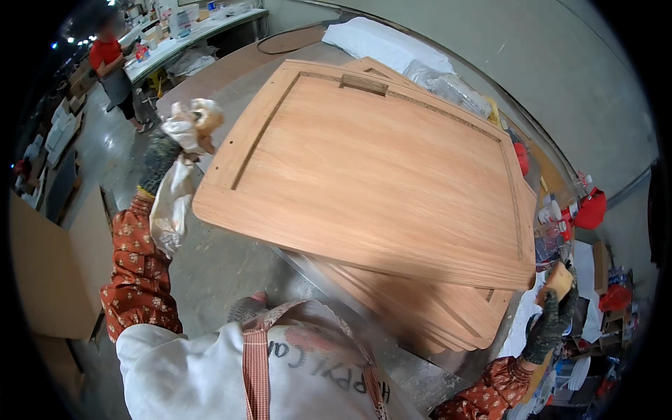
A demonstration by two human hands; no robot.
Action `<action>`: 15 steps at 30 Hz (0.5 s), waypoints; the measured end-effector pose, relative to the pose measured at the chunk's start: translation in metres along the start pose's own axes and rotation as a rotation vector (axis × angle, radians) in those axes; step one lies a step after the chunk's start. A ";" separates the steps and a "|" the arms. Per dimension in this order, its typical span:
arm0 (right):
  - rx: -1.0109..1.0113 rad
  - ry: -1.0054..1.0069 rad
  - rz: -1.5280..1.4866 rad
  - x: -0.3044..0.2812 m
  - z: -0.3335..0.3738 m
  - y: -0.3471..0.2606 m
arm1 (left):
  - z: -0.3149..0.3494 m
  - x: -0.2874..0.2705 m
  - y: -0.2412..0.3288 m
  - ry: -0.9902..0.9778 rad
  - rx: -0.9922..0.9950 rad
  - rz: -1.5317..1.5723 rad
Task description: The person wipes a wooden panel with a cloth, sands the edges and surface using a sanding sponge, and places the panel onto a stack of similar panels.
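A large wooden panel [378, 175] with rounded corners, a grooved border and a notch at its far edge lies across a stack of similar panels [413, 308]. Off its left edge, my left hand [159, 162], in a dark mottled glove, is closed around a stained whitish rag [173, 210]; part of the cloth hangs down beside my forearm. At the panel's near right corner is my right hand [548, 327], gloved as well. It grips a tan block [558, 281] that looks like a sponge or sanding block; I cannot tell which. The block is beyond the panel's edge.
Clear plastic wrapping [444, 85] and white sheeting [378, 40] lie behind the panels. Bottles and a red item [589, 208] crowd the right side. At the far left, a person in red [108, 59] stands by a cluttered workbench [189, 38]. Cardboard [56, 259] leans at left.
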State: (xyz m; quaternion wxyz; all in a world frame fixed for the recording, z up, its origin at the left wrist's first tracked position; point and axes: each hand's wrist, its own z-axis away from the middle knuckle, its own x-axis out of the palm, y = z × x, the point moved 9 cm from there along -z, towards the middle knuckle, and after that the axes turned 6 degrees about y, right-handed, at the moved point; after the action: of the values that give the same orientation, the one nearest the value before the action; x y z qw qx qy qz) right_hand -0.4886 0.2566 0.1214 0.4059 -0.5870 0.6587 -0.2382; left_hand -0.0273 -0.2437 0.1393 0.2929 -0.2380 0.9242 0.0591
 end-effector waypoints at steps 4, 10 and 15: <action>-0.077 -0.115 -0.058 0.042 0.052 -0.092 | -0.008 0.005 0.015 0.016 0.124 0.107; -0.215 -0.435 -0.057 0.209 0.135 -0.250 | 0.026 0.003 0.038 -0.038 0.352 0.294; -0.815 -0.758 0.213 0.331 0.189 -0.359 | 0.117 0.037 -0.022 -0.438 0.009 0.385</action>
State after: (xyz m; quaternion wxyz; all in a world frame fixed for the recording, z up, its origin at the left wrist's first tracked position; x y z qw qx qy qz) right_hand -0.1208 -0.1039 0.2154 0.3763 -0.6710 0.5613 0.3050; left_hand 0.0166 -0.2485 0.0224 0.4697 -0.0384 0.8674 0.1597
